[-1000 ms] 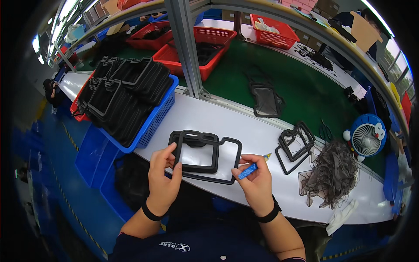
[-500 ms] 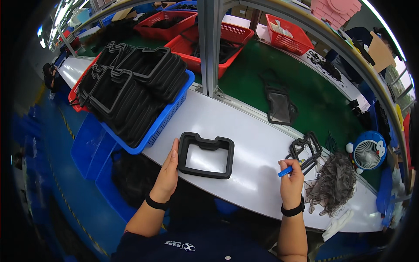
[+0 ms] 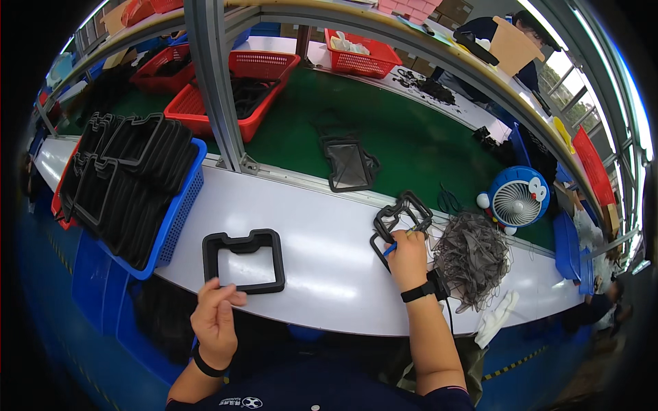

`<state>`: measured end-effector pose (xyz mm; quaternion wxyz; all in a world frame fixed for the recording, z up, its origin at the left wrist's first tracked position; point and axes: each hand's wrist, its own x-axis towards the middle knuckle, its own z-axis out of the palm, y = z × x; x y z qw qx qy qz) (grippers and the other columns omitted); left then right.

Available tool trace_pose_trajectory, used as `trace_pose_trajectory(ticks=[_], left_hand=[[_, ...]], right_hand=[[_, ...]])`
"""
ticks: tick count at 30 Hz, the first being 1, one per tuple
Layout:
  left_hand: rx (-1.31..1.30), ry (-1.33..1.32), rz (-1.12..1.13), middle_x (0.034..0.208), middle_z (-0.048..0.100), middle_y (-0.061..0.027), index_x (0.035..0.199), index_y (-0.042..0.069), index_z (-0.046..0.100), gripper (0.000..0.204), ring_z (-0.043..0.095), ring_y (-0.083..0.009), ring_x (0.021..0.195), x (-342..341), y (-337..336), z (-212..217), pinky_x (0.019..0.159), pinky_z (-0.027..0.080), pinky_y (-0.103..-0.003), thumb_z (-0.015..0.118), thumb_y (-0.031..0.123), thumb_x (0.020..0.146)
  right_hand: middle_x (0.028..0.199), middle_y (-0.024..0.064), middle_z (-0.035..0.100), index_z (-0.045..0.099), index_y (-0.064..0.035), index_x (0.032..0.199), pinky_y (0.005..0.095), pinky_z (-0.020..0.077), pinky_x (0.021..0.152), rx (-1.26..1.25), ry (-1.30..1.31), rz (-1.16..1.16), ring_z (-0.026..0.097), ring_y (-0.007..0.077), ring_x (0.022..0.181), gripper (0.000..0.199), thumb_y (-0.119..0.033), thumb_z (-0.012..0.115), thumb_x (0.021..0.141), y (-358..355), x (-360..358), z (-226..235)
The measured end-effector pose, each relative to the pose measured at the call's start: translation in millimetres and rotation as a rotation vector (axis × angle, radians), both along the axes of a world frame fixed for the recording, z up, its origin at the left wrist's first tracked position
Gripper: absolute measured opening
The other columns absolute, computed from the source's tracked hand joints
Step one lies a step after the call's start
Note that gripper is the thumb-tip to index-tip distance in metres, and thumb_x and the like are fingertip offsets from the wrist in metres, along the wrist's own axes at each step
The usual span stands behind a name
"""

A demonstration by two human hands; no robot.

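A thick black foam-like frame (image 3: 277, 264) with a notched top edge lies on the white worktop. My left hand (image 3: 216, 318) is at its lower left edge, fingers loosely bent and apart, holding nothing. Over to the right, my right hand (image 3: 409, 266) is closed around a slim blue tool (image 3: 391, 249), whose kind I cannot make out. That hand reaches onto thinner black frames (image 3: 404, 211) lying loosely together; whether it grips one too is hidden. Beside it sits a heap of dark grey mesh pieces (image 3: 473, 257).
A blue basket (image 3: 184, 205) at left holds stacked black frames. A metal post (image 3: 214, 82) rises behind the worktop. On the green belt lie a mesh-covered frame (image 3: 348, 164) and a blue fan (image 3: 515, 197). Red baskets (image 3: 185, 109) stand behind. A white cloth (image 3: 497, 319) hangs over the front edge.
My view has swung right. My left hand has come off the thick frame's left side to its lower edge. My right hand has reached forward onto the thin frames with the blue tool.
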<state>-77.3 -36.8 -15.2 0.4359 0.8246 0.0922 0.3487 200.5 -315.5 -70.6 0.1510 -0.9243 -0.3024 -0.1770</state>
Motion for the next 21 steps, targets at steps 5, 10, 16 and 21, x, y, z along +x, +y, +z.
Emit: trace_pose_trajectory(ticks=[5,10,16,21], left_hand=[[-0.399,0.380,-0.516,0.094,0.069,-0.0109,0.120,0.002,0.066,0.024,0.067,-0.0152,0.077,25,-58,-4,0.073,0.053,-0.026,0.057,0.006,0.099],[-0.837,0.639,-0.719,0.118,0.065,-0.0122,0.135,0.001,0.056,0.034,0.064,-0.0174,0.102,49,-83,-23,0.089,0.053,-0.029,0.051,0.016,0.105],[-1.338,0.623,-0.648,0.146,0.045,-0.0177,0.156,0.000,0.016,0.060,0.050,-0.0280,0.132,79,-102,-49,0.109,0.046,-0.039,0.045,0.019,0.107],[-1.378,0.574,-0.600,0.145,0.044,-0.0173,0.156,-0.002,0.018,0.061,0.052,-0.0281,0.130,81,-104,-62,0.110,0.045,-0.039,0.048,0.016,0.106]], right_hand=[[0.077,0.0158,0.064,0.067,-0.0015,0.089,0.0423,0.0470,0.071,-0.032,-0.058,-0.053,0.057,0.0342,0.078,0.014,-0.004,0.073,0.077,-3,-1,6],[0.077,0.0139,0.064,0.067,-0.0038,0.092,0.0419,0.0469,0.067,0.276,-0.077,-0.057,0.058,0.0322,0.075,0.011,-0.005,0.072,0.082,6,-37,53],[0.089,0.0166,0.068,0.065,-0.0020,0.106,0.0437,0.0504,0.078,0.359,0.549,0.207,0.063,0.0366,0.089,0.027,-0.008,0.074,0.081,19,-91,30],[0.090,0.0169,0.065,0.065,-0.0036,0.108,0.0438,0.0485,0.079,0.264,0.415,0.236,0.059,0.0370,0.089,0.031,0.001,0.069,0.078,24,-88,13]])
